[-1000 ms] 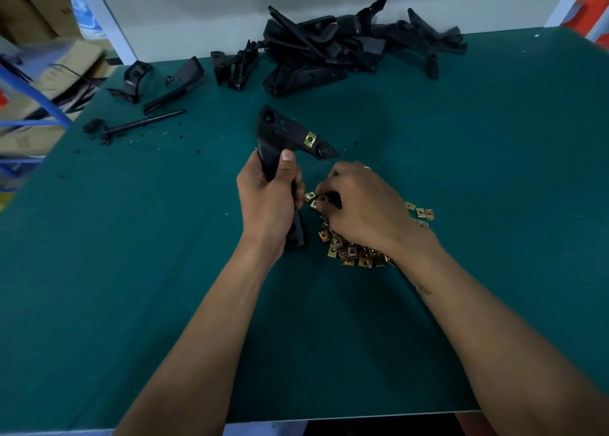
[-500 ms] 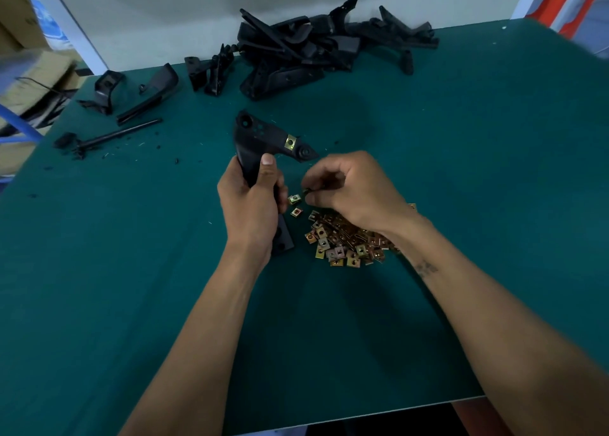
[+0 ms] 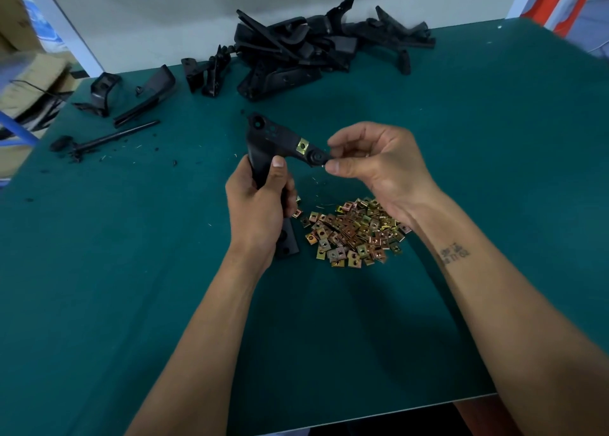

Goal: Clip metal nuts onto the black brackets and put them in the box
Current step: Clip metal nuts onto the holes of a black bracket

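Observation:
My left hand (image 3: pixel 260 204) grips a black bracket (image 3: pixel 270 135) by its long stem and holds it upright over the green table. One brass-coloured metal nut (image 3: pixel 302 145) sits clipped on the bracket's right arm. My right hand (image 3: pixel 379 165) is at the tip of that arm, thumb and forefinger pinched together there; whether a nut is between them is hidden. A heap of loose metal nuts (image 3: pixel 352 231) lies on the mat below my right wrist.
A pile of black brackets (image 3: pixel 313 46) lies at the table's (image 3: pixel 494 172) far edge. More black parts (image 3: pixel 131 96) and a thin black rod (image 3: pixel 108 139) lie at the far left. Cardboard boxes (image 3: pixel 29 73) stand beyond the left edge.
My right hand has lifted off the nut heap and moved up to the tip of the bracket's right arm. My left hand keeps holding the bracket.

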`<state>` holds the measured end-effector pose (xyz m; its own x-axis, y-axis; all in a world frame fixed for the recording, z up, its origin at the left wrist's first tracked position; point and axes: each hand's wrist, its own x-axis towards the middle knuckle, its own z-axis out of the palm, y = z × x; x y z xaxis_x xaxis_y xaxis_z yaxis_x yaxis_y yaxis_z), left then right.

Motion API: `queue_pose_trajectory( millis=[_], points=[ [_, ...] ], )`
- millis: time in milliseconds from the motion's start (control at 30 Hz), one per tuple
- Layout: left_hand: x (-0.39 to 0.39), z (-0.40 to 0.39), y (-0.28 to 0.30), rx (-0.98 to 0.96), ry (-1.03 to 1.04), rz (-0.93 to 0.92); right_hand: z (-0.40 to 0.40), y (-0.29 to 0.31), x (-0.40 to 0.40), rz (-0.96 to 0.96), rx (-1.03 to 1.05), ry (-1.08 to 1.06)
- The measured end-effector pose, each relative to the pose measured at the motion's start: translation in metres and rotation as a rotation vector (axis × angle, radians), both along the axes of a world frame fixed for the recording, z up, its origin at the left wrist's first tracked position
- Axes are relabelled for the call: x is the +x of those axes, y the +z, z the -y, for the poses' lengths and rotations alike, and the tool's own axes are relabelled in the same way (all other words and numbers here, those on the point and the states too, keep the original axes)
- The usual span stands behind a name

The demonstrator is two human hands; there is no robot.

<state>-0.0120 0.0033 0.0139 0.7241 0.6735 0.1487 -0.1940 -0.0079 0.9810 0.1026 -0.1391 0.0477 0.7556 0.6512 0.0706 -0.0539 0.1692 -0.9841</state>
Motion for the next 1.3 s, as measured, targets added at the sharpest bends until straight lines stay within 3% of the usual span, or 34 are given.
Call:
queue_pose_trajectory(
  millis=[267, 567, 733, 900, 1300],
  points=[
    [-0.002, -0.004, 0.005, -0.06, -0.094, 0.017, 0.004, 0.003, -0.002, -0.035, 0.108, 0.057],
    [-0.003, -0.003, 0.002, 0.081, -0.196, -0.033, 0.003, 0.006, -0.001, -0.335, 0.343, -0.021],
    [-0.002, 0.004, -0.003, 0.205, -0.334, -0.144, -0.009, 0.007, -0.023, -0.281, 0.323, -0.035],
    [-0.002, 0.005, -0.003, 0.209, -0.314, -0.172, -0.013, 0.008, -0.031, -0.315, 0.294, -0.184],
    [-0.002, 0.005, -0.006, 0.265, -0.287, -0.157, -0.012, 0.006, -0.029, -0.101, 0.282, -0.318]
  ],
)
